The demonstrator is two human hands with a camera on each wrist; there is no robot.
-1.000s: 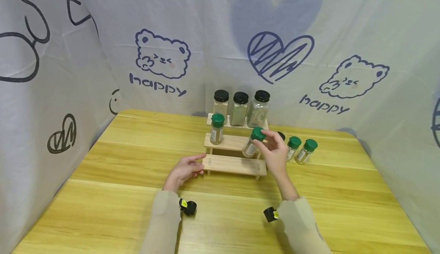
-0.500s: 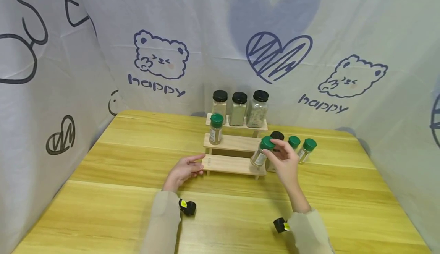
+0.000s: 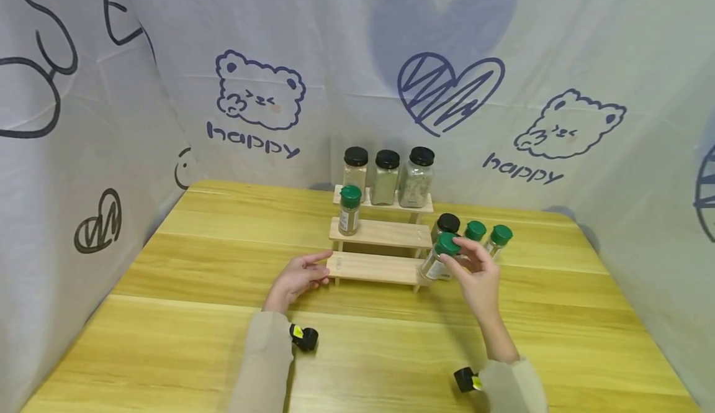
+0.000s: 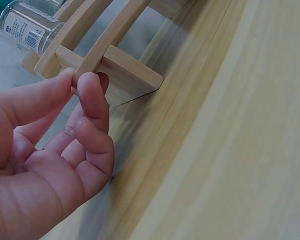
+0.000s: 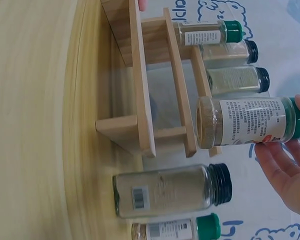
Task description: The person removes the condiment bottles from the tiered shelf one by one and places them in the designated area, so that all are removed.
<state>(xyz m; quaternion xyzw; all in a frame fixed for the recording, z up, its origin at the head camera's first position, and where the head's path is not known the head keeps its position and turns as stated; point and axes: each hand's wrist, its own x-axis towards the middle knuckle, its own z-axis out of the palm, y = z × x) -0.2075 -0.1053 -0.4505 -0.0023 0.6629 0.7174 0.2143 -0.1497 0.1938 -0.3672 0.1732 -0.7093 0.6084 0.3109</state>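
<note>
My right hand (image 3: 479, 282) pinches a green-capped spice jar (image 3: 436, 265) by its cap. In the head view the jar leans a little, at the right end of the lowest shelf of a three-tier wooden rack (image 3: 374, 268). The right wrist view shows its printed label and brown powder, with its base apart from the shelves. My left hand (image 4: 55, 140) pinches the left end of the lowest shelf between thumb and forefinger, its other fingers curled. Another green-capped jar (image 3: 349, 217) stands at the left of the middle shelf.
On the top shelf stand three black-lidded jars (image 3: 385, 183). Right of the rack, a black-lidded jar (image 5: 165, 192) and two green-capped jars (image 3: 501, 236) stand on the wooden table (image 3: 357, 351). A printed cloth (image 3: 346, 115) hangs behind.
My right hand has carried the green-capped jar rightward and nearer to me, from the middle shelf's right part to the lowest shelf's right end. My left hand keeps its place on the rack.
</note>
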